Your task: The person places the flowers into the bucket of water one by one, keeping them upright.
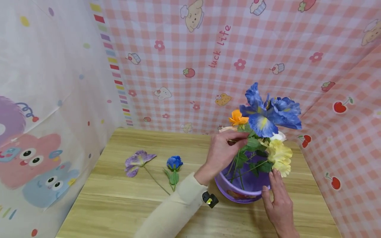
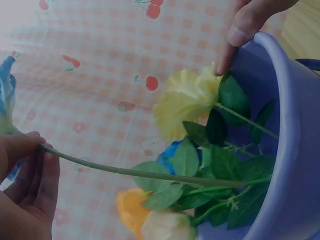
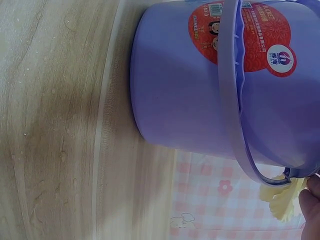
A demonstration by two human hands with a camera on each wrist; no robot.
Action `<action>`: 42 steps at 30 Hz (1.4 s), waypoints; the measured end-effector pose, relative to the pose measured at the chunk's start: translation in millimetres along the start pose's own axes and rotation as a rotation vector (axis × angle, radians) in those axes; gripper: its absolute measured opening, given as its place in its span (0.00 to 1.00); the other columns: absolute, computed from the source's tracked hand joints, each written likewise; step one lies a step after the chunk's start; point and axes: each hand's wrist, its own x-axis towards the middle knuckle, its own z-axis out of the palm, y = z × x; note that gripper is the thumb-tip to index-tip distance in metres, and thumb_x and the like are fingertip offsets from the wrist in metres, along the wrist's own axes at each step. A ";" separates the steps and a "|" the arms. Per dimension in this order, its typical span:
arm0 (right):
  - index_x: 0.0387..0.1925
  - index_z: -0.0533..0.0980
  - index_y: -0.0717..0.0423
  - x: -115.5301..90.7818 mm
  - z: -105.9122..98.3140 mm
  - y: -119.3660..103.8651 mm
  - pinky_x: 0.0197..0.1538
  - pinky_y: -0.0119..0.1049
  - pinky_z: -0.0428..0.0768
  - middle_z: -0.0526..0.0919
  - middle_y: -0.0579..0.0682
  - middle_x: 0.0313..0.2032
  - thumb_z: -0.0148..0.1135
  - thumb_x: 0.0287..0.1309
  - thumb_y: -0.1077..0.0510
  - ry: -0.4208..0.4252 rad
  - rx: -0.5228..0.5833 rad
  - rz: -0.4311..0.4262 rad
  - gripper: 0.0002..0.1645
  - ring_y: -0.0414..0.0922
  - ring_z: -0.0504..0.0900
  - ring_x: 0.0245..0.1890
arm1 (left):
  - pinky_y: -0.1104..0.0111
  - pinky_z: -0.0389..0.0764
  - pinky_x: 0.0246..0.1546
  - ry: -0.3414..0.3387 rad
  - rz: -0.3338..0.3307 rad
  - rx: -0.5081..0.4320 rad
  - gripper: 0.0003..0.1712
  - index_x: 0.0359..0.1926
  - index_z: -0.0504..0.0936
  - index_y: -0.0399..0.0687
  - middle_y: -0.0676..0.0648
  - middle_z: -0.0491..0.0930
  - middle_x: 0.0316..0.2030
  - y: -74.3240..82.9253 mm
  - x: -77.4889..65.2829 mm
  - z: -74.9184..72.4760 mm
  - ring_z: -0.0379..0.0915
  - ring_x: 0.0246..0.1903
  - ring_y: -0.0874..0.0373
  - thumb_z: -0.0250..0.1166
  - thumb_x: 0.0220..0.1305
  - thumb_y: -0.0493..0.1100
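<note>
In the head view my left hand (image 1: 221, 150) is over the left side of a purple bucket (image 1: 221, 185). Its thumb and fingers pinch the long green stem (image 2: 125, 171) of a blue iris (image 1: 262, 124) just below the bloom, and the stem's lower end reaches in among leaves. My right hand (image 1: 279, 201) lies against the bucket's right side, fingers fairly straight at the rim, close to a yellow flower (image 1: 279, 155). Also in the bucket are an orange flower (image 1: 237, 117), pale blooms and another blue bloom (image 1: 287, 112) behind the iris.
On the wooden table (image 1: 113, 205), left of the bucket, lie a purple flower (image 1: 138, 162) and a blue rose (image 1: 174, 162) with stems toward my left sleeve (image 1: 175, 211). Patterned cloth (image 1: 178, 76) hangs behind and on both sides. The bucket's handle (image 3: 230, 100) hangs down its front.
</note>
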 end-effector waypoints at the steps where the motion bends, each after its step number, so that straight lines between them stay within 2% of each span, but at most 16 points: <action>1: 0.61 0.76 0.75 0.0 0.0 -0.1 0.75 0.32 0.60 0.76 0.71 0.63 0.48 0.79 0.40 -0.001 0.000 0.001 0.39 0.51 0.68 0.73 | 0.78 0.83 0.34 0.000 -0.001 0.004 0.09 0.45 0.92 0.41 0.44 0.89 0.41 -1.0 0.1 2.9 0.81 0.32 0.69 0.73 0.63 0.33; 7: 0.62 0.76 0.74 -0.9 -0.7 -0.8 0.75 0.30 0.59 0.76 0.69 0.65 0.48 0.79 0.40 -0.018 -0.006 0.020 0.39 0.51 0.68 0.73 | 0.81 0.82 0.36 -0.017 -0.014 0.052 0.10 0.47 0.92 0.43 0.48 0.89 0.40 -14.2 -2.8 18.6 0.82 0.33 0.70 0.73 0.65 0.35; 15: 0.62 0.76 0.74 -1.1 -0.7 -0.8 0.75 0.29 0.59 0.76 0.69 0.65 0.47 0.79 0.38 -0.017 -0.010 0.031 0.40 0.51 0.69 0.73 | 0.86 0.76 0.32 -0.111 -0.050 0.291 0.10 0.46 0.93 0.53 0.55 0.88 0.39 -41.6 -14.9 29.5 0.79 0.31 0.76 0.74 0.65 0.41; 19: 0.62 0.76 0.74 -0.5 -0.6 -1.1 0.75 0.30 0.60 0.76 0.70 0.64 0.48 0.79 0.39 -0.017 -0.009 0.025 0.39 0.51 0.69 0.72 | 0.86 0.75 0.35 -0.171 -0.029 0.369 0.09 0.46 0.93 0.53 0.55 0.89 0.38 -55.6 -19.4 32.3 0.81 0.33 0.73 0.75 0.64 0.41; 24: 0.63 0.75 0.73 -0.6 -1.0 -0.5 0.75 0.31 0.60 0.75 0.66 0.66 0.49 0.79 0.41 -0.022 -0.004 0.029 0.38 0.50 0.68 0.73 | 0.82 0.78 0.43 -0.268 0.008 0.473 0.09 0.46 0.93 0.52 0.54 0.89 0.40 -69.6 -24.1 36.1 0.83 0.41 0.67 0.74 0.65 0.40; 28: 0.66 0.74 0.69 -1.9 -2.2 -0.6 0.75 0.30 0.58 0.74 0.63 0.68 0.48 0.79 0.41 -0.043 -0.008 0.046 0.37 0.49 0.67 0.74 | 0.77 0.80 0.46 -0.350 -0.025 0.519 0.09 0.47 0.92 0.52 0.55 0.89 0.42 -76.5 -28.0 38.2 0.83 0.44 0.65 0.71 0.69 0.40; 34: 0.64 0.75 0.72 -2.2 0.1 -0.6 0.75 0.30 0.59 0.76 0.69 0.65 0.48 0.79 0.40 -0.027 -0.003 0.030 0.38 0.51 0.69 0.73 | 0.73 0.82 0.48 -0.387 -0.036 0.602 0.11 0.49 0.92 0.52 0.54 0.89 0.44 -82.9 -29.8 42.5 0.83 0.46 0.63 0.71 0.68 0.40; 38: 0.63 0.75 0.73 -2.2 0.2 -1.4 0.75 0.31 0.60 0.76 0.70 0.64 0.49 0.78 0.41 -0.018 0.000 0.033 0.37 0.45 0.67 0.73 | 0.72 0.82 0.49 -0.398 -0.059 0.604 0.15 0.55 0.89 0.51 0.52 0.88 0.50 -82.5 -30.3 42.4 0.83 0.50 0.62 0.70 0.69 0.41; 42: 0.64 0.75 0.72 -2.2 -0.9 -1.2 0.75 0.30 0.60 0.76 0.69 0.65 0.49 0.78 0.41 -0.014 -0.002 0.033 0.37 0.44 0.66 0.73 | 0.72 0.80 0.54 -0.379 -0.067 0.503 0.18 0.60 0.86 0.50 0.51 0.85 0.56 -79.0 -33.5 35.5 0.81 0.56 0.60 0.67 0.72 0.42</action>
